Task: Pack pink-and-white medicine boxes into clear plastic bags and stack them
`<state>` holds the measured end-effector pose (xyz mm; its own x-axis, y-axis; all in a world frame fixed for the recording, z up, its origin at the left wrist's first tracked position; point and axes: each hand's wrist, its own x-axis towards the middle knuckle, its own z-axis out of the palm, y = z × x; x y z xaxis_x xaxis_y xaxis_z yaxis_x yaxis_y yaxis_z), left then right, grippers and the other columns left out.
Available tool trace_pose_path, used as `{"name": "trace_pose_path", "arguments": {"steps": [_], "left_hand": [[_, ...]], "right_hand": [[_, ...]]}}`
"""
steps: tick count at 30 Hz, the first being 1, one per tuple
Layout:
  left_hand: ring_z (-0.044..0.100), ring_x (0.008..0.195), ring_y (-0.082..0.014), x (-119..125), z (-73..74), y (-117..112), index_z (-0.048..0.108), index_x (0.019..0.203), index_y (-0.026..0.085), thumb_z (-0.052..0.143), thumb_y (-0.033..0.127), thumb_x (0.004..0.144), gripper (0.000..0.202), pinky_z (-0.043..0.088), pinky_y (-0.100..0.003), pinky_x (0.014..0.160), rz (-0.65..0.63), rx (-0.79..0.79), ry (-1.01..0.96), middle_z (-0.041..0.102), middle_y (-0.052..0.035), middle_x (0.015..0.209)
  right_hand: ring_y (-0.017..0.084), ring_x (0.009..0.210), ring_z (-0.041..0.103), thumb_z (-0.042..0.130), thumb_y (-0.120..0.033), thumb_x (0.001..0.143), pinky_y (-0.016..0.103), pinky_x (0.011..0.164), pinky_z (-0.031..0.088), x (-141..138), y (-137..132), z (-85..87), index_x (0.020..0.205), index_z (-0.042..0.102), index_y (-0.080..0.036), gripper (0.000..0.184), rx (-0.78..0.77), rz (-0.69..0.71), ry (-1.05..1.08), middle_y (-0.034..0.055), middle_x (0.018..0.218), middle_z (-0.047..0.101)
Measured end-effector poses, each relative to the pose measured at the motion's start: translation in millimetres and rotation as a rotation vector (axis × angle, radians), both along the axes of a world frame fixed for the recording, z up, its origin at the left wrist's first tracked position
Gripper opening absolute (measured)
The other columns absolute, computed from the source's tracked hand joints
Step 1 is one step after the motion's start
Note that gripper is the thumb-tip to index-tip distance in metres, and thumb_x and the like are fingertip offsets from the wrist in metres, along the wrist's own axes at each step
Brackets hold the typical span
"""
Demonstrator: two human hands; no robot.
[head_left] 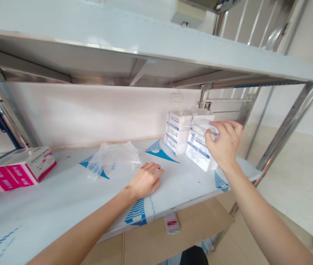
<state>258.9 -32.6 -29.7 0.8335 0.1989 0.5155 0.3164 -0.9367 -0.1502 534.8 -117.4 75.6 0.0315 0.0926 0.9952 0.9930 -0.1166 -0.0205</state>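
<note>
My right hand (224, 141) pinches thin transparent plastic wrap (202, 126) between thumb and fingers, over the front stack at the shelf's right end. That stack of white boxes (199, 151) with blue print is partly hidden by the wrap and my fingers. Directly behind and to the left stands a taller stack of similar white boxes (176, 133), also in plastic. My left hand (145, 179) is on or just over the shelf board (185, 184), fingers loosely curled together with nothing visible in them. Left of it lies a crumpled transparent plastic bag (114, 156).
A pink and white carton (21, 167) sits at the shelf's left end. Overhead, an upper shelf (156, 40) runs across the whole view. A metal post (285, 121) stands on the right. Below the board is brown cardboard (145, 243).
</note>
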Motion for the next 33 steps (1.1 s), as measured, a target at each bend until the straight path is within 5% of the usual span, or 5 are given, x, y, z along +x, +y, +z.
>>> {"name": "trace_pose_path", "arguments": {"steps": [4,9,17,24,33], "left_hand": [[0.064,0.100,-0.0265,21.2,7.8,-6.1,0.065,0.106,0.017,0.053,0.014,0.087,0.023,0.051,-0.042,0.086,-0.011,-0.010,-0.001,0.068,-0.0114,0.112],[0.064,0.102,-0.0269,18.5,14.4,-9.2,0.065,0.110,0.016,0.051,0.015,0.089,0.025,0.052,-0.042,0.089,0.018,-0.038,-0.031,0.068,-0.0115,0.115],[0.063,0.113,-0.0243,-36.2,49.6,7.5,0.057,0.130,0.023,0.041,0.034,0.101,0.035,0.055,-0.039,0.093,0.085,-0.488,-0.371,0.065,-0.0091,0.126],[0.056,0.129,-0.0257,-110.5,67.6,45.5,0.029,0.152,0.030,0.054,0.038,0.095,0.063,0.055,-0.038,0.095,-0.003,-0.826,-0.370,0.047,-0.0122,0.151],[0.066,0.081,-0.0161,-149.4,53.2,72.2,0.068,0.106,0.014,0.067,0.024,0.082,0.026,0.055,-0.031,0.077,0.009,-1.014,-0.494,0.068,-0.0052,0.088]], "right_hand": [[0.043,0.121,0.047,0.058,-0.033,0.084,0.061,0.095,0.036,31.6,7.2,6.9,0.102,0.073,-0.016,0.029,-0.128,-0.143,0.065,0.0164,0.107,0.073],[0.040,0.114,0.055,0.056,-0.028,0.088,0.064,0.095,0.034,37.4,8.6,3.2,0.081,0.072,-0.019,0.019,-0.153,-0.018,0.046,0.0127,0.084,0.075],[0.026,0.092,0.067,0.053,-0.024,0.095,0.042,0.086,0.050,-58.3,10.5,5.9,0.093,0.070,-0.023,0.017,-0.134,0.421,-0.050,0.0071,0.092,0.075],[0.018,0.081,0.069,0.058,-0.027,0.093,0.031,0.077,0.054,-142.7,87.4,-26.8,0.091,0.067,-0.021,0.012,-0.444,1.035,0.301,0.0036,0.088,0.073],[0.019,0.092,0.068,0.059,-0.029,0.091,0.035,0.087,0.052,-186.8,141.7,-48.6,0.093,0.066,-0.020,0.011,-0.736,1.418,0.300,0.0058,0.094,0.072]]}}
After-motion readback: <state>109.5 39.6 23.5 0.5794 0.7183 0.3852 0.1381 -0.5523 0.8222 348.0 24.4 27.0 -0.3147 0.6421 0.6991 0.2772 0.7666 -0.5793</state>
